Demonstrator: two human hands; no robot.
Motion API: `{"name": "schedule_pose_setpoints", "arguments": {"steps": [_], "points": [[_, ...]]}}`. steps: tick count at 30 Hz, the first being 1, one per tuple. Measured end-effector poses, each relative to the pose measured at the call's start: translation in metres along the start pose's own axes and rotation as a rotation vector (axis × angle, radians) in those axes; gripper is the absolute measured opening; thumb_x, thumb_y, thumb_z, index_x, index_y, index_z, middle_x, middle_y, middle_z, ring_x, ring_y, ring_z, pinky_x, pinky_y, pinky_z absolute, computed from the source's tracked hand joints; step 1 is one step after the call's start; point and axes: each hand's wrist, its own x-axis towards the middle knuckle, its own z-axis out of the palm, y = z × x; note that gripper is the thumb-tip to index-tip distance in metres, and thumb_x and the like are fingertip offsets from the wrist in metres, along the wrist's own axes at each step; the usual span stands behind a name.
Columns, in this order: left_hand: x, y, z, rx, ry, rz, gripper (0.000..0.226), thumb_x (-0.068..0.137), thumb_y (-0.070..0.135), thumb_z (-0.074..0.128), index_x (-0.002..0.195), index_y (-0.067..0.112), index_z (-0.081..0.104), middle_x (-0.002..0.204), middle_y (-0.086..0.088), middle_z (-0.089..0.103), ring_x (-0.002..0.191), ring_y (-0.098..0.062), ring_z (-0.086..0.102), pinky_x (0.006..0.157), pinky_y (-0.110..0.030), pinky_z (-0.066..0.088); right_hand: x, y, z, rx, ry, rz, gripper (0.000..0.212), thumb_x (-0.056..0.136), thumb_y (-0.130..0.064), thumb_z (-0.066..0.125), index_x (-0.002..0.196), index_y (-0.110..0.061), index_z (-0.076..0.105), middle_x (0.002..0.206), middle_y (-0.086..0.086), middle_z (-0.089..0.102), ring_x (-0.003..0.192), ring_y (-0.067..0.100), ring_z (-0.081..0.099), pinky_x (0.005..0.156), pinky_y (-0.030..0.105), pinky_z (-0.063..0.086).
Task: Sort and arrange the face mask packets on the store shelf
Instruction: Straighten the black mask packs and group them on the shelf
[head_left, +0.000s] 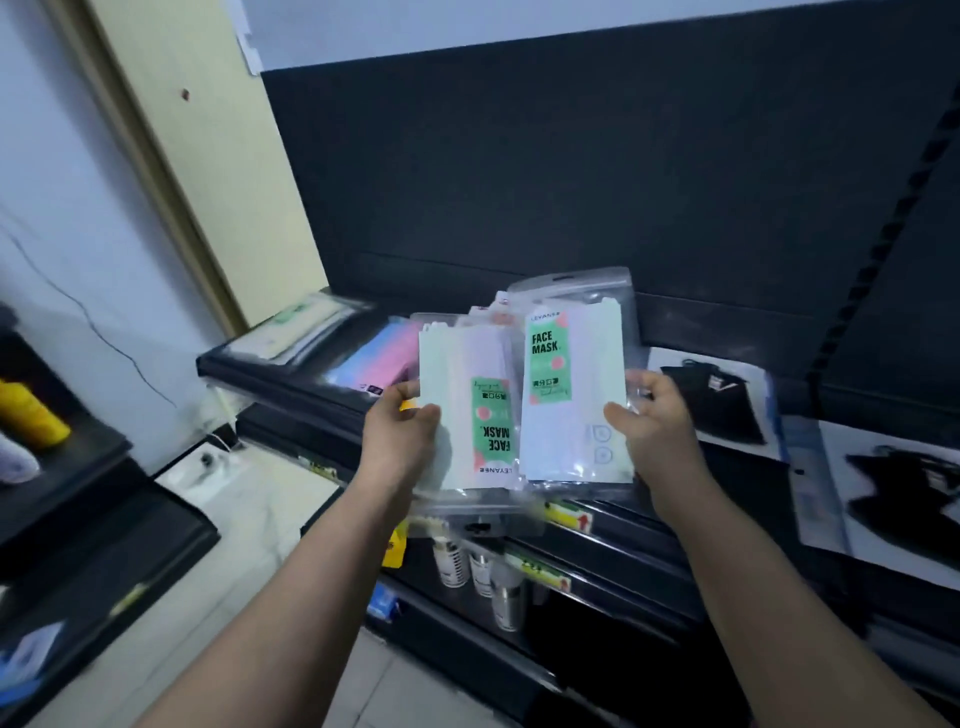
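1. Two glossy, clear-plastic rectangular packets of white masks, side by side above the matte black shelf.
2. Upside-down green-labelled packet: gripped at its edge by left hand, thumb on front.
3. Upright green-labelled packet: pinched at its crinkly right edge by right hand.
4. Flat on shelf behind: soft pink-and-blue mask packet.

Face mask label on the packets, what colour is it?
Green label with pink dots, black lettering; head view.

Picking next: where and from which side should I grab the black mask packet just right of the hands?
Probably pinch its near edge from the front: the black mask packet lies flat on the shelf, leaving only thin edges exposed.
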Motion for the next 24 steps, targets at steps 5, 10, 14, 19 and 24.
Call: {"name": "schedule_pose_setpoints", "arguments": {"steps": [5,10,14,19,24], "points": [[0.027,0.006,-0.013,-0.001,-0.050,-0.060,0.019,0.091,0.002,0.051,0.075,0.012,0.048,0.059,-0.010,0.053,0.037,-0.016,0.047,0.042,-0.021,0.039,-0.006,0.002,0.021,-0.032,0.248,-0.052,0.027,0.089,-0.001,0.052,0.105,-0.022,0.046,0.084,-0.015,0.053,0.071,0.001,0.051,0.059,0.023,0.040],[0.008,0.013,0.068,-0.171,-0.329,-0.141,0.026,0.087,-0.002,0.054,0.074,0.013,0.038,0.049,-0.013,0.045,0.034,-0.021,0.047,0.045,-0.022,0.042,-0.019,-0.009,-0.038,-0.063,0.523,-0.058,0.027,0.089,-0.006,0.054,0.105,-0.025,0.045,0.101,-0.002,0.063,0.079,0.013,0.059,0.070,0.031,0.047],[-0.013,0.016,0.132,-0.337,-0.374,-0.226,0.023,0.087,-0.002,0.056,0.080,0.012,0.038,0.072,-0.012,0.050,0.066,-0.023,0.053,0.066,-0.039,0.048,-0.033,-0.018,-0.091,-0.114,0.639,-0.044,0.029,0.085,-0.006,0.054,0.094,-0.033,0.047,0.096,-0.001,0.068,0.087,0.023,0.066,0.083,0.050,0.054],[-0.029,0.013,0.180,-0.334,-0.413,-0.384,0.006,0.092,0.002,0.053,0.088,0.006,0.053,0.093,-0.017,0.061,0.077,-0.026,0.061,0.069,-0.040,0.059,-0.046,-0.014,-0.142,-0.202,0.655,0.016,0.029,0.083,-0.008,0.054,0.102,-0.028,0.049,0.098,0.001,0.069,0.088,0.028,0.067,0.080,0.056,0.054],[-0.062,0.029,0.186,0.379,-1.107,-0.264,0.016,0.098,0.020,0.052,0.099,0.007,0.063,0.084,-0.009,0.071,0.063,-0.017,0.068,0.054,-0.024,0.053,-0.039,-0.009,-0.176,-0.252,0.627,0.086,0.028,0.081,-0.012,0.055,0.093,-0.036,0.048,0.102,-0.003,0.067,0.089,0.026,0.066,0.084,0.054,0.053]]}}
